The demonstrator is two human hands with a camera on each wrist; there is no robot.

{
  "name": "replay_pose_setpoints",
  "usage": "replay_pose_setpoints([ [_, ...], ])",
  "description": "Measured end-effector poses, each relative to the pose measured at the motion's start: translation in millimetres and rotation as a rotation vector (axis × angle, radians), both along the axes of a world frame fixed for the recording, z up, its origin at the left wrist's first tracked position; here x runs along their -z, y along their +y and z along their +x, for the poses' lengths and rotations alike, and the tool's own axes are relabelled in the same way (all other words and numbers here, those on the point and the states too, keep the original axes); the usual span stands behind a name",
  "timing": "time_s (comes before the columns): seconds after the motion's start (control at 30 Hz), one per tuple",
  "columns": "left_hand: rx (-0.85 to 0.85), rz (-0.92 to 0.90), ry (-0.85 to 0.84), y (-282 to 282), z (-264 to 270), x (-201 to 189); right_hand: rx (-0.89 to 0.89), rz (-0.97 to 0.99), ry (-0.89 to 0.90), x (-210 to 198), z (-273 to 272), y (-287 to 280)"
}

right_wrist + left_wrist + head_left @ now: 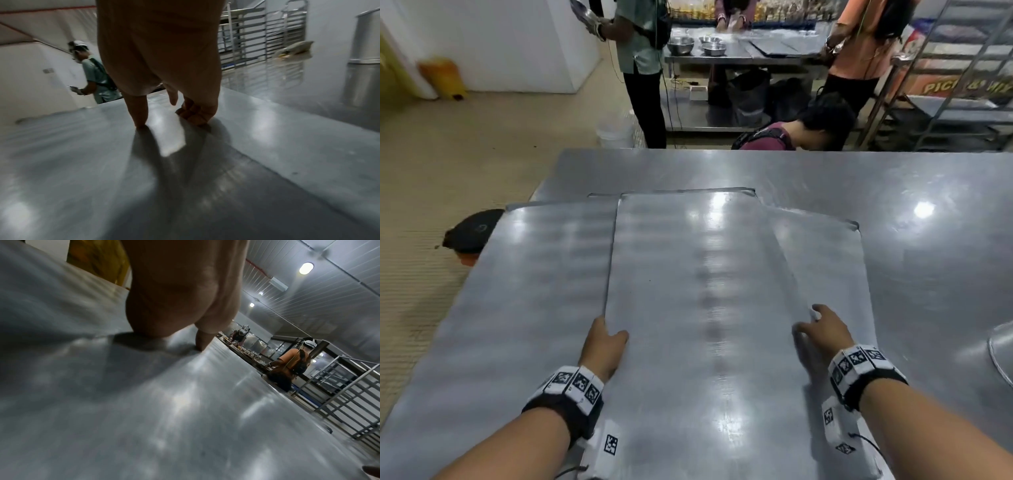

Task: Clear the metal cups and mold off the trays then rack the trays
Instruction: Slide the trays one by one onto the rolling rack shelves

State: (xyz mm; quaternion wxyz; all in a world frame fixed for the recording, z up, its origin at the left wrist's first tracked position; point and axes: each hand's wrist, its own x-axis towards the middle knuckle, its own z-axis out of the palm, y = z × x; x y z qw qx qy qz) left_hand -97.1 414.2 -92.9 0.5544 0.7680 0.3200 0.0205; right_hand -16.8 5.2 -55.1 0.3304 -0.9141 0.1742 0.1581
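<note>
Several flat metal trays lie overlapped on the steel table (893,178). The top tray (705,291) runs away from me in the middle, with another tray (534,274) under its left side and one (835,260) under its right. My left hand (604,342) grips the top tray's left edge, thumb on top. My right hand (825,330) holds the right edge, thumb on the surface and fingers curled at the rim. The left wrist view shows the left hand (172,331) on the tray (185,402); the right wrist view shows the right hand (168,113) on the tray (123,162). No cups or mold are in view.
A tall tray rack (962,85) stands at the back right, also seen as the rack (263,32). A round metal vessel (1001,353) sits at the table's right edge. A person (808,130) crouches just past the far edge; others stand behind. A black bag (472,229) lies on the floor at left.
</note>
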Motion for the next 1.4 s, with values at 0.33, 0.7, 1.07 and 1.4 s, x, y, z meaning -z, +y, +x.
replay_pose_setpoints([
  [0.33, 0.07, 0.003, -0.165, -43, 32, -29, 0.056, 0.193, -0.113, -1, -11, -61],
  [0.7, 0.412, 0.129, -0.043, -103, 120, -23, 0.306, 0.192, -0.159, 15, -53, -113],
  [1.07, 0.548, 0.475, 0.094, -90, 124, -10, 0.315, 0.211, -0.153, 18, -63, -122],
  [1.4, 0.471, 0.459, 0.095, -86, 108, -9, 0.184, 0.126, -0.113, 22, -62, -113],
])
